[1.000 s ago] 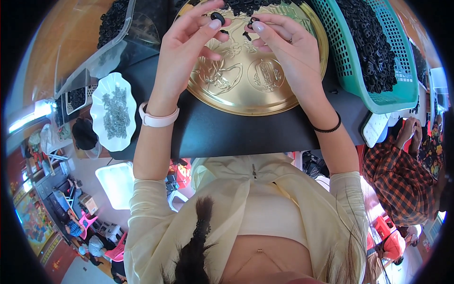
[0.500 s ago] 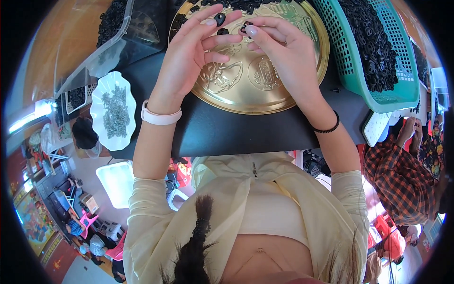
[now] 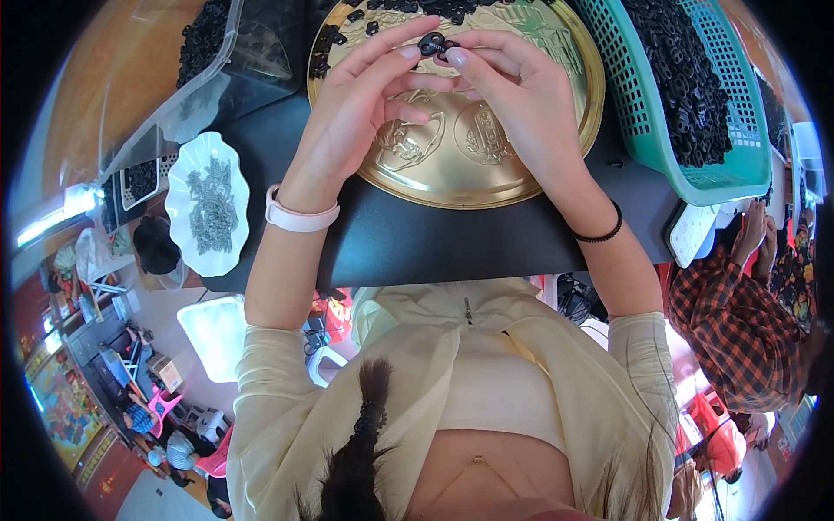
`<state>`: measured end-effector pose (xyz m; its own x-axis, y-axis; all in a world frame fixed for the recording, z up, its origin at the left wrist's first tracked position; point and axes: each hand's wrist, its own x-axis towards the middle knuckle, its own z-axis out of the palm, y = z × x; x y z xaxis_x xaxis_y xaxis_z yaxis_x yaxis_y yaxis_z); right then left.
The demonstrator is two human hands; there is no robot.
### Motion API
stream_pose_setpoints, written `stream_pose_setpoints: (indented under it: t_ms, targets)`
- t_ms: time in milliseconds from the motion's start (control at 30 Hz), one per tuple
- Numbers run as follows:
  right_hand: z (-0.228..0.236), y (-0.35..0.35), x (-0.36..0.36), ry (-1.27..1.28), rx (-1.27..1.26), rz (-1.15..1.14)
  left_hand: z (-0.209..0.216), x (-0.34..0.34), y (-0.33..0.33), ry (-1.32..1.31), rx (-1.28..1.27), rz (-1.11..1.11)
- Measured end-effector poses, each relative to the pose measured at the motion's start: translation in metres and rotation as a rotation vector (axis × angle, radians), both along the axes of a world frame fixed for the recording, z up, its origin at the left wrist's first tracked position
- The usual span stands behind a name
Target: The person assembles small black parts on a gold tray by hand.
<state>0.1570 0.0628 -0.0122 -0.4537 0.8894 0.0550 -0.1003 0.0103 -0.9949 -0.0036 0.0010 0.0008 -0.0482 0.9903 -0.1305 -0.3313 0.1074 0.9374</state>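
Over a round gold tray (image 3: 417,193), my two hands meet fingertip to fingertip. My left hand (image 3: 352,108) pinches a small black oval plastic piece (image 3: 429,42) with a hole in it, like half of a cord lock. Against it, my right hand (image 3: 534,104) grips a second small black piece (image 3: 446,50) between thumb and forefinger. A tiny metal spring shows between the two pieces, which look to be touching. Several more black pieces (image 3: 373,28) lie along the tray's far part.
At left stands a white scalloped dish (image 3: 180,217) heaped with small metal springs (image 3: 213,204). A clear bin (image 3: 230,48) with black pieces is at far left. To the right sits a green basket (image 3: 708,187) full of black pieces (image 3: 682,95). A person in a checked shirt (image 3: 738,330) works at right.
My left hand has moved right, bringing its black piece up against the piece in my right hand. The gap between the two has gone.
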Motion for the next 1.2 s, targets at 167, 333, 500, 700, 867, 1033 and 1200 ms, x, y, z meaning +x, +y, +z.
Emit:
stream_pose_setpoints:
  t_ms: [167,333,500,700,867,1033,1200]
  targets:
    - [0.003,-0.0001,0.0001,0.011,-0.03,0.002,-0.0023,-0.0005,0.0003,0.129,0.025,-0.014]
    - [0.004,0.0016,0.0008,0.008,-0.11,0.036,-0.006,0.0002,0.0009,0.25,0.036,0.053]
    - [-0.0004,0.0035,0.0008,-0.024,-0.014,-0.028,-0.0028,-0.0029,0.001,0.415,0.058,0.122]
    - [-0.0008,0.0032,0.0001,-0.1,0.151,-0.115,-0.0055,-0.006,0.0011,0.423,0.047,0.081]
    - [-0.0032,0.0039,0.0012,-0.104,0.212,-0.117,-0.0054,-0.0062,0.0019,0.396,0.052,0.042]
    - [-0.0018,0.0026,0.0014,-0.142,0.243,-0.111,-0.005,-0.0061,0.0008,0.405,0.041,0.034]
    - [-0.0033,0.0068,0.0023,-0.073,0.092,-0.015,-0.0076,-0.0066,0.0009,0.419,0.048,0.022]
